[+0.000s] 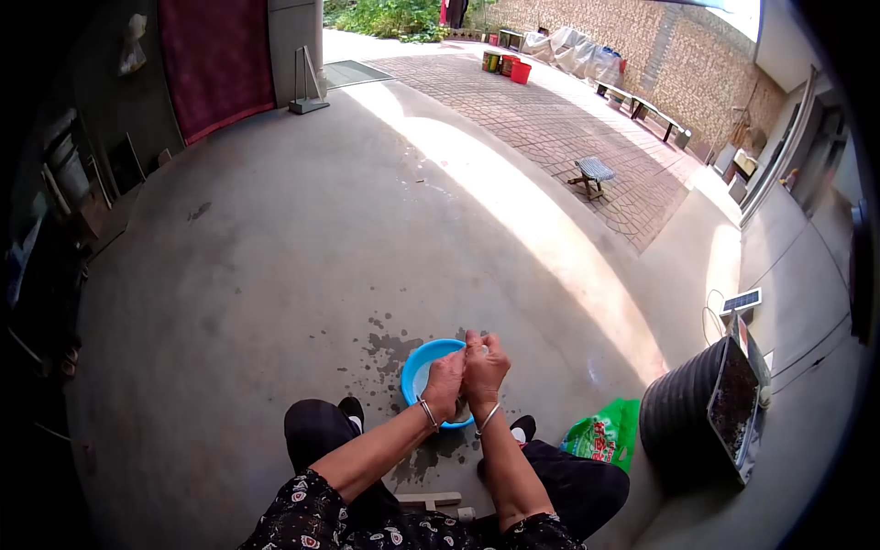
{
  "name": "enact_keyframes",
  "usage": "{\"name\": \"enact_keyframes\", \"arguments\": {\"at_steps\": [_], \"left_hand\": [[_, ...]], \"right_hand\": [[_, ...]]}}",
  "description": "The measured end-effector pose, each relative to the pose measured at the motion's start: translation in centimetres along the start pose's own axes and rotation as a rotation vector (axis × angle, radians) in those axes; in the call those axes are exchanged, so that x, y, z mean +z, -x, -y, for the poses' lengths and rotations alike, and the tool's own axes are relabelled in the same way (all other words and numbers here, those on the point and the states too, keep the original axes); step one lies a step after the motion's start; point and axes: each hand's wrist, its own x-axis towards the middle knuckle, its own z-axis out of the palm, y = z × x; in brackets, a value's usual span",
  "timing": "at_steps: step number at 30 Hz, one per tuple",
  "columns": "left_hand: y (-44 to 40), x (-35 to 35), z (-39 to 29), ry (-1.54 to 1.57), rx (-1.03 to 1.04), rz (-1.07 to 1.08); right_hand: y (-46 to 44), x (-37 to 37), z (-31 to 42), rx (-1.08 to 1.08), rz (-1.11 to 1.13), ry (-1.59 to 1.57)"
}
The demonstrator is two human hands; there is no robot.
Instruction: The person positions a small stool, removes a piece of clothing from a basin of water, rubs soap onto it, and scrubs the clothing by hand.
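Note:
A blue basin (412,374) with pale contents stands on the wet concrete between my feet. Both hands are held close together above it. My left hand (444,383) is closed, its fingers curled against the other hand. Closed as well, my right hand (484,368) is raised slightly higher, knuckles up. Below the hands a small bit of something greyish (462,409) shows; its kind is hard to make out. My hands hide most of the basin's inside.
A green printed bag (605,434) lies by my right knee, beside a black ribbed container (683,412) of soil. Wet splashes (390,353) surround the basin. Farther off are a folding stool (592,174), red buckets (520,71) and a low bench (642,108).

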Motion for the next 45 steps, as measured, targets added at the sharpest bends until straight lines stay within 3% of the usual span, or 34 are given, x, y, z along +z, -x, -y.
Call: {"name": "enact_keyframes", "arguments": {"at_steps": [2, 3, 4, 6, 8, 9, 11, 14, 16, 18, 19, 21, 24, 25, 27, 29, 32, 35, 37, 38, 39, 42, 43, 45], "left_hand": [[0.0, -0.4, 0.8, -0.114, 0.167, 0.021], [-0.3, -0.5, 1.1, 0.076, -0.123, 0.061], [-1.1, -1.1, 2.5, 0.170, -0.019, 0.062], [-2.8, -3.2, 7.2, 0.697, -0.102, 0.266], [-0.3, -2.0, 3.8, 0.632, -0.244, 0.014], [0.4, -0.9, 1.0, 0.229, -0.104, -0.007], [0.3, -0.3, 1.1, 0.308, -0.180, 0.033], [-0.6, -2.4, 1.1, 0.568, -0.243, 0.121], [-1.1, -2.8, 3.5, 0.695, -0.243, 0.107], [0.3, -0.8, 1.4, 0.092, -0.029, -0.076], [0.7, 0.2, 0.3, 0.311, -0.204, -0.111], [-0.1, -0.6, 2.3, 0.124, -0.124, -0.037], [-1.6, -4.1, 3.8, 0.735, -0.269, 0.219], [-1.2, -3.9, 3.7, 0.583, -0.227, 0.142], [0.0, -2.5, 3.3, 0.322, -0.075, 0.003], [0.5, -1.1, 0.7, 0.532, -0.282, -0.022], [0.2, -2.0, -0.2, 0.501, -0.333, -0.052], [-0.1, -4.4, 1.0, 0.533, -0.370, -0.001], [0.5, -2.4, 1.4, 0.567, -0.286, -0.066], [0.5, -1.7, 1.2, 0.342, -0.233, -0.094], [0.5, -1.8, 1.0, 0.399, -0.239, -0.038], [0.0, -3.1, 1.4, 0.557, -0.343, -0.024], [-0.5, -4.5, 1.9, 0.646, -0.393, 0.018], [-0.1, -4.9, 2.3, 0.483, -0.360, 0.004]], "right_hand": [[-0.7, 0.5, -0.9, -0.060, -0.041, 0.035], [-0.5, 0.5, -1.3, -0.090, -0.062, 0.056], [1.6, 0.8, -0.8, -0.247, -0.049, 0.049], [4.0, 1.1, -0.4, -0.311, 0.018, 0.051], [3.5, 1.1, -1.3, -0.222, 0.066, 0.068], [2.1, 0.9, -1.5, -0.198, -0.002, 0.073], [-0.9, 0.1, -2.1, -0.005, -0.032, 0.068], [2.8, 1.1, -1.9, -0.308, -0.102, 0.111], [4.8, 1.0, -0.9, -0.283, 0.026, 0.114], [2.6, 0.5, -1.2, -0.089, 0.034, 0.071], [0.7, 0.2, -1.5, 0.025, 0.018, -0.004], [-0.5, 0.8, -2.5, -0.039, -0.069, 0.019], [5.0, 1.7, -0.8, -0.326, 0.002, 0.106], [5.8, 1.6, -0.4, -0.404, 0.058, 0.098], [3.7, 1.8, -1.6, -0.144, 0.043, 0.061], [-0.2, 1.0, -2.7, -0.004, 0.022, 0.093], [2.6, 2.1, -2.2, -0.165, -0.043, 0.008], [6.6, 2.1, -1.0, -0.341, 0.083, 0.100], [3.7, 2.2, -1.8, -0.155, 0.016, 0.085], [1.6, 1.8, -1.7, -0.046, 0.017, 0.045], [0.5, 1.4, -1.5, 0.064, 0.018, 0.008], [4.1, 2.5, -2.4, -0.136, 0.007, -0.025], [6.2, 2.3, -1.6, -0.279, 0.096, 0.061], [6.3, 2.4, -0.5, -0.312, 0.109, 0.031]]}}
